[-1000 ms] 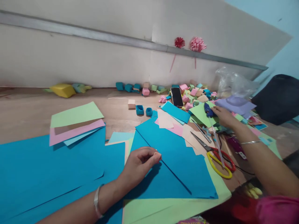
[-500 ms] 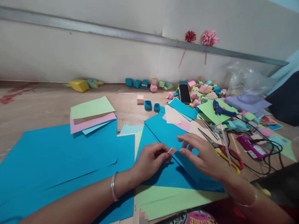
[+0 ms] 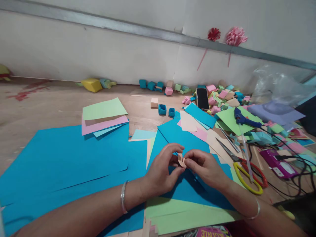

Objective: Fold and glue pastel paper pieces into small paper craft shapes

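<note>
A small folded piece of peach paper [image 3: 181,160] is held between my two hands, above blue paper sheets [image 3: 187,140]. My left hand [image 3: 164,169] grips it from the left with thumb and fingers. From the right, my right hand [image 3: 206,166] pinches its other edge between thumb and forefinger. Some of the piece is hidden behind the fingertips. Beyond the hands stand two open blue paper boxes [image 3: 162,109] and a peach paper box [image 3: 154,102].
Scissors [image 3: 237,161] with red and yellow handles lie right of my right hand. A blue glue gun [image 3: 247,119], a purple power strip [image 3: 277,163] and cables are farther right. A phone [image 3: 202,98] rests by many small paper boxes. Pastel sheets [image 3: 105,110] lie left.
My right hand has come in from the right and now pinches the peach paper, which looks more opened into upright flaps. The camera view has shifted a little left.
</note>
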Available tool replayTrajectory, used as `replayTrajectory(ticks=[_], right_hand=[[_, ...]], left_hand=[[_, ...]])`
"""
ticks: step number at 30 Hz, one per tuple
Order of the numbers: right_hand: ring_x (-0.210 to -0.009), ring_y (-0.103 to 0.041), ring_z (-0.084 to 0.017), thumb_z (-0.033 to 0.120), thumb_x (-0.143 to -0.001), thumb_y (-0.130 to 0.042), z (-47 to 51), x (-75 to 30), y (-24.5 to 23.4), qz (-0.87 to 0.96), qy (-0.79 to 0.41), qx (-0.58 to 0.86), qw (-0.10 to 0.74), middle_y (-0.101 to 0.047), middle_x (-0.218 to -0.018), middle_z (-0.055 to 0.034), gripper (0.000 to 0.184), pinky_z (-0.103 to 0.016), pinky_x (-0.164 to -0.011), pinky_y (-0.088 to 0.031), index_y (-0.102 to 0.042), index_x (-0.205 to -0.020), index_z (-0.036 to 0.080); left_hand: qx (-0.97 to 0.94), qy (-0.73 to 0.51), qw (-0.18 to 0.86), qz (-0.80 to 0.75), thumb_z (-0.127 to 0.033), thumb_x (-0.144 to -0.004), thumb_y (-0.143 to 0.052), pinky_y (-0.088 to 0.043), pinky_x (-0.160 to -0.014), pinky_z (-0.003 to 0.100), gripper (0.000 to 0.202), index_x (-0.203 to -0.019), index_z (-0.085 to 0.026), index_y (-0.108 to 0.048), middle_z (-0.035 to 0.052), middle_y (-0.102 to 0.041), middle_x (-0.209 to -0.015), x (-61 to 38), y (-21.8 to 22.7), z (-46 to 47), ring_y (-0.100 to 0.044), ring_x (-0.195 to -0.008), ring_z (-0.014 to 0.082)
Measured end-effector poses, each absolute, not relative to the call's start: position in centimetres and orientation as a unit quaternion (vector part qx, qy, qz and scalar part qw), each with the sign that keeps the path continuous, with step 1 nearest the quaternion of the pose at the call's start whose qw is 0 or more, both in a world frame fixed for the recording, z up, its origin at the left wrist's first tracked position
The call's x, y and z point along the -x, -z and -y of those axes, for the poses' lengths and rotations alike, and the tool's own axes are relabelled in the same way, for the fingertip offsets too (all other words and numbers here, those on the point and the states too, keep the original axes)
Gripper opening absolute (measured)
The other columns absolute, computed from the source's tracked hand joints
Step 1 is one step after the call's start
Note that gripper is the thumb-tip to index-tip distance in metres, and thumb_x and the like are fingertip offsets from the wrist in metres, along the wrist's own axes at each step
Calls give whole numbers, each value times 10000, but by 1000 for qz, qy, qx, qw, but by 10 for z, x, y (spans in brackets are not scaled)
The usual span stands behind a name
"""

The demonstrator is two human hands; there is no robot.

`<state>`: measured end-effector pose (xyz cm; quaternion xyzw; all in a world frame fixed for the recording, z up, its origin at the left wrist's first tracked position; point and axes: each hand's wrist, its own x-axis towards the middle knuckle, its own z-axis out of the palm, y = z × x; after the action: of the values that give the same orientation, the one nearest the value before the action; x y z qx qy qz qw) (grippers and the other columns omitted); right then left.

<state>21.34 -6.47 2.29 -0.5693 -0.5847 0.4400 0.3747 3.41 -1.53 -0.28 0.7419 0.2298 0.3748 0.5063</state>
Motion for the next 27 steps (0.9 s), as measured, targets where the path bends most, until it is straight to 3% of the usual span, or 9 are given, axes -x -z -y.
replayTrajectory(ticks=[4,7,11,15,22,27], right_hand=[[-679,-557,-145,302,-888,-574,68,-211,-15,652,-290,595,370,-665,-785,-26,144,-265,-604,-414,-657,-819,207],[-655,-545,-139,296,-889,-585,70,-211,-11,666,-229,602,376,-635,-740,-14,118,-260,-600,-406,-624,-818,212],[-568,-480,-119,371,-858,-638,71,-211,-9,645,-234,628,366,-540,-645,23,213,-251,-548,-371,-550,-747,212],[-615,-469,-124,374,-818,-692,71,-212,-10,656,-233,628,349,-535,-701,18,216,-252,-558,-361,-553,-790,210],[-736,-501,-141,264,-884,-622,71,-210,-11,688,-201,588,375,-563,-783,-15,101,-262,-638,-390,-580,-824,195],[-707,-505,-132,245,-871,-636,67,-210,-9,675,-224,582,394,-579,-794,-20,62,-256,-587,-382,-664,-897,197]], left_hand=[[-745,-346,526,-222,-95,-836,-551,-581,-867,357,421,-1225,-207,-437,147,-462,-1325,-36,3,17,-604,-1087,224],[-725,-334,555,-234,-121,-884,-512,-571,-889,368,400,-1269,-196,-433,160,-500,-1316,-38,4,18,-622,-1084,225],[-632,-332,647,-266,-163,-908,-521,-579,-858,333,342,-1237,-198,-434,144,-565,-1266,-41,6,15,-673,-994,187],[-563,-351,684,-303,-153,-866,-577,-565,-878,344,364,-1186,-216,-415,143,-544,-1313,-42,7,12,-691,-958,172],[-554,-335,698,-307,-179,-865,-595,-508,-954,401,434,-1247,-207,-392,180,-562,-1309,-43,3,15,-575,-1199,248],[-518,-327,720,-325,-192,-844,-612,-518,-922,387,429,-1220,-199,-405,188,-511,-1356,-47,-2,17,-585,-1179,260]])
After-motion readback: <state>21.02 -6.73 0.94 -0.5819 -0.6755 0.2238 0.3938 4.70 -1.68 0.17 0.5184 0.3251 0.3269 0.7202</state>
